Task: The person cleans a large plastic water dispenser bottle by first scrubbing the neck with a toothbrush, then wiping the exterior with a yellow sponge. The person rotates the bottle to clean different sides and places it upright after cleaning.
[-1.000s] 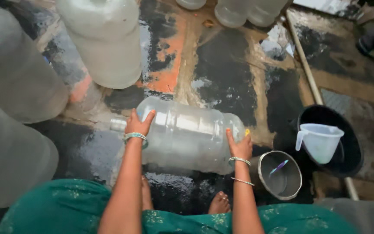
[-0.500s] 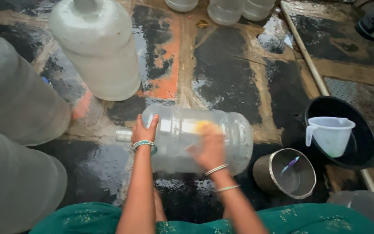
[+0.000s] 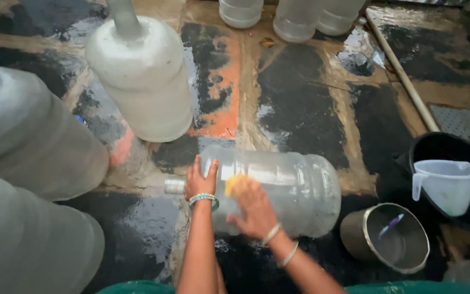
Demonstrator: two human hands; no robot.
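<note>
Wet, patchy floor (image 3: 300, 109) is glistening across the frame. At lower centre a clear jug (image 3: 284, 190) is lying on its side; the left hand (image 3: 199, 179) is bracing its neck end, fingers spread flat, while the right hand (image 3: 254, 209) is pressing a yellow sponge (image 3: 234, 182) against it. It risks rolling or slipping, being round and wet. Seven jugs are showing, plus one steel pot (image 3: 390, 239), one white pitcher (image 3: 447, 182), one black tub (image 3: 452, 147).

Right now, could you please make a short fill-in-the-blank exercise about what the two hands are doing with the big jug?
1. The clear water jug lies on its ____.
2. The right hand presses a ____ sponge on it.
3. The left hand rests near the jug's ____.

Missing words: side; yellow; neck
</note>
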